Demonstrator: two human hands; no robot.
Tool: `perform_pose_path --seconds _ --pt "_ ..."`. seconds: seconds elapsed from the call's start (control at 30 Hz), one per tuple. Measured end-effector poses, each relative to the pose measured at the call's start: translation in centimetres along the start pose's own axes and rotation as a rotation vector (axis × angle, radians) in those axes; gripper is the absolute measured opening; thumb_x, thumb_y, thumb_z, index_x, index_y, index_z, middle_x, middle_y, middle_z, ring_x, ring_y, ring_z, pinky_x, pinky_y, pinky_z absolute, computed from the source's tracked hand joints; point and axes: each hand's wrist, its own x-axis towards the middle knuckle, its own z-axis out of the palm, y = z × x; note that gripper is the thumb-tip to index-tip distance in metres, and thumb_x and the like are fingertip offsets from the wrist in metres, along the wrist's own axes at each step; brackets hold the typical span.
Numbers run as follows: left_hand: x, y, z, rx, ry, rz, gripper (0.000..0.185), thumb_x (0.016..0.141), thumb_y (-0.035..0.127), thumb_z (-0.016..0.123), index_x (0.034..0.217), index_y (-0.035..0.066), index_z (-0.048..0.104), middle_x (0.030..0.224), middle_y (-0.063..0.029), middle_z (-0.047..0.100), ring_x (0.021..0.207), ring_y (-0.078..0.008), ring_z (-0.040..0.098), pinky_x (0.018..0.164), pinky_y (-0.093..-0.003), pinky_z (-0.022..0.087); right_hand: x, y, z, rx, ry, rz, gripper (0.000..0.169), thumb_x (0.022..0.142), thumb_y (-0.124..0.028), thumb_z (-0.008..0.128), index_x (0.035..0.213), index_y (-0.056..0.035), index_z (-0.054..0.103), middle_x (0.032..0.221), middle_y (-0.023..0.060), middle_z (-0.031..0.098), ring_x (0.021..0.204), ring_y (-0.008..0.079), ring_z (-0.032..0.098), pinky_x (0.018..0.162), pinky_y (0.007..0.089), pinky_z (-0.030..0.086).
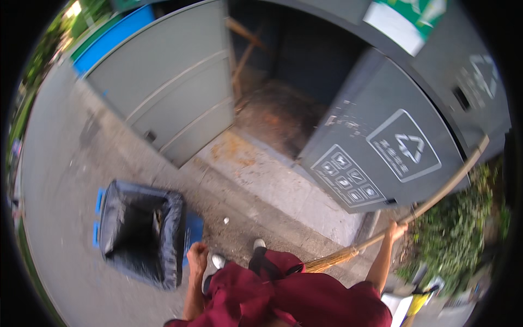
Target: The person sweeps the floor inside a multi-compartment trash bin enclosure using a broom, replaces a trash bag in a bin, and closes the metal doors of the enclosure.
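My right hand [396,231] grips the long wooden handle [443,192] of a straw broom, out to my right. The straw bristles [331,260] point down and left, their lower end hidden behind my dark red clothing. My left hand [197,254] has its fingers curled in, and nothing shows in it. Just left of that hand stands a blue wheeled bin [193,231], its top lined with a black plastic bag [175,237]. Some light scrap shows inside the bag, against its right wall; the bottom is dark.
Ahead, a grey metal waste enclosure has its left door [179,86] and right door [380,139] swung outward. Wooden sticks [245,57] lean inside the left door over a dirty floor [278,114]. A concrete step [278,192] fronts the opening. Bushes [453,229] grow at the right.
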Motion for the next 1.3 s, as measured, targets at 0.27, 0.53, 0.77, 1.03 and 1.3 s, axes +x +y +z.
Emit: perform_pose_path --seconds 0.27,0.53,0.77,1.03,1.3 --pt "-10.1 -9.9 -9.7 0.094 0.949 -0.202 0.017 0.073 -0.006 0.062 0.087 0.001 0.057 0.086 -0.0100 0.057 0.077 -0.0214 0.058 0.071 -0.0313 0.048 -22.4 -9.7 1.3 0.514 -0.853 -0.783 0.036 0.072 0.008 0.055 0.108 0.0062 0.056 0.102 0.0176 0.061 0.095 0.0272 0.059 0.084 0.0361 0.049" --pt "-8.0 -21.3 -17.2 -0.467 0.886 -0.930 0.053 0.080 0.024 0.070 0.118 -0.008 0.051 0.115 -0.0187 0.058 0.101 -0.0269 0.058 0.088 -0.0360 0.044 -61.3 -30.7 0.4 0.754 -1.842 -1.193 0.023 0.082 -0.014 0.061 0.098 0.0011 0.065 0.088 0.0097 0.068 0.085 0.0141 0.063 0.076 0.0281 0.048" --pt "-4.4 -24.2 -16.3 -0.753 0.799 -0.590 0.053 0.077 0.018 0.072 0.119 -0.006 0.051 0.114 -0.0148 0.059 0.099 -0.0237 0.058 0.090 -0.0332 0.043 -81.6 -36.5 -6.3 0.185 -1.961 -1.595 0.064 0.069 -0.038 0.072 0.116 0.0029 0.057 0.116 0.0248 0.059 0.108 0.0323 0.058 0.092 0.0381 0.043" --pt "-5.4 -27.0 -19.1 -0.850 0.820 -0.678 0.058 0.061 -0.005 0.065 0.118 -0.004 0.051 0.108 -0.0146 0.060 0.092 -0.0272 0.060 0.087 -0.0347 0.046 -82.5 -32.5 -6.9 0.086 -1.600 -1.499 0.058 0.056 -0.022 0.080 0.106 0.0017 0.062 0.102 0.0218 0.065 0.098 0.0329 0.062 0.084 0.0377 0.048" --pt "-5.0 -18.4 -24.5 -0.801 0.551 -0.640 0.060 0.055 -0.007 0.057 0.114 -0.003 0.052 0.104 -0.0127 0.061 0.089 -0.0279 0.060 0.084 -0.0354 0.048 -69.4 -25.4 -7.6 0.032 -1.688 -1.119 0.045 0.055 -0.015 0.079 0.097 0.0007 0.068 0.092 0.0175 0.068 0.088 0.0273 0.065 0.080 0.0342 0.048"
